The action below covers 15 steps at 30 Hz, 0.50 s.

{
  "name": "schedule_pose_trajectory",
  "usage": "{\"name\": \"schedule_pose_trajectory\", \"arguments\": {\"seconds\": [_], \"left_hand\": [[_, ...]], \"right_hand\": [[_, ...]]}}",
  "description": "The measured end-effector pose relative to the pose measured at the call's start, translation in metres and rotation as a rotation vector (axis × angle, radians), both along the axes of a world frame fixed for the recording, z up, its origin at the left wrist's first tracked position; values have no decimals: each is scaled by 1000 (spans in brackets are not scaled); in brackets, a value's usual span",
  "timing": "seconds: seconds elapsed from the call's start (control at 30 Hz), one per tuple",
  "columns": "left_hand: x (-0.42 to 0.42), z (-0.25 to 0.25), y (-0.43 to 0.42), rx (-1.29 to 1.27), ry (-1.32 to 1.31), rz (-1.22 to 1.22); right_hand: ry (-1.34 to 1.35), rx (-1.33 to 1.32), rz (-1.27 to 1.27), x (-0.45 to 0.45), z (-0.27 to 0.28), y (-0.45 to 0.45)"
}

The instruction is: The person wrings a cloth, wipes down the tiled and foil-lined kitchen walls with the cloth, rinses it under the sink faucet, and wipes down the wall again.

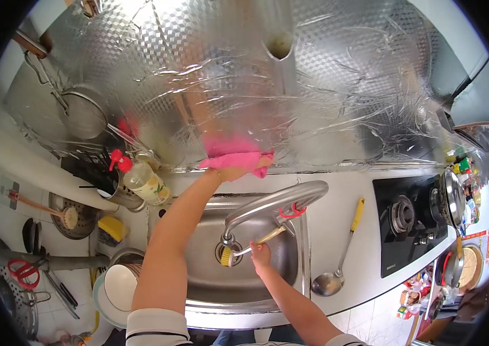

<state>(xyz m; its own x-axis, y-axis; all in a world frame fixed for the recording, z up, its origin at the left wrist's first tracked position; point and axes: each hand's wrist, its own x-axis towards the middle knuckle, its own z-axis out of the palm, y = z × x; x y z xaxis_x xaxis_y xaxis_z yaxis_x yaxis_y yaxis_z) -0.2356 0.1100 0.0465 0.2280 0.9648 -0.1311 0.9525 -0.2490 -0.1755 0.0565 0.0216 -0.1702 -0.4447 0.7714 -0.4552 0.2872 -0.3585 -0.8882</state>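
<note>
My left hand [245,169] is closed on a pink cloth [234,161], which lies against the lower part of the foil-covered wall [336,115] behind the sink. Below it, over the steel sink [204,282], my right hand [260,254] grips the handle of a brush [227,257] with yellow bristles. The bristle end is over the drain, near the mouth of the curved faucet [279,199]. Part of each hand's fingers is hidden by the cloth or the handle.
A soap bottle [145,183] with a red pump stands left of the sink. Stacked bowls [121,287] and a yellow sponge [113,228] are at the lower left. A ladle [328,283] lies right of the sink, beside a black gas stove [409,225].
</note>
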Motion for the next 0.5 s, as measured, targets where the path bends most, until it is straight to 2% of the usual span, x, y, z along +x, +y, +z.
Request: {"name": "schedule_pose_trajectory", "arguments": {"seconds": [0.1, 0.17, 0.23, 0.3, 0.33, 0.37, 0.43, 0.47, 0.5], "left_hand": [[1, 25, -17, -304, -300, 270], [-5, 24, -31, -357, -307, 319], [-29, -14, -42, -202, -154, 223], [-60, -67, -56, 67, 141, 39], [-69, -74, -63, 199, 290, -50], [-74, -67, -71, 207, 292, -39], [-73, -42, -92, 34, -332, 102], [-64, -19, -98, 43, -334, 114], [-49, 9, -101, -72, -53, 250]], "right_hand": [[-63, 69, 70, 8, 24, 7], [-67, 120, 108, 20, 60, 10], [-73, 174, 139, 32, 79, 18], [-58, 165, 148, 51, 87, 20], [-55, 175, 156, 56, 95, 23], [-3, 119, 121, 64, 117, 22], [27, 21, 89, 80, 169, 22], [25, 28, 103, 87, 175, 26], [-14, 86, 115, 97, 179, 30]]}}
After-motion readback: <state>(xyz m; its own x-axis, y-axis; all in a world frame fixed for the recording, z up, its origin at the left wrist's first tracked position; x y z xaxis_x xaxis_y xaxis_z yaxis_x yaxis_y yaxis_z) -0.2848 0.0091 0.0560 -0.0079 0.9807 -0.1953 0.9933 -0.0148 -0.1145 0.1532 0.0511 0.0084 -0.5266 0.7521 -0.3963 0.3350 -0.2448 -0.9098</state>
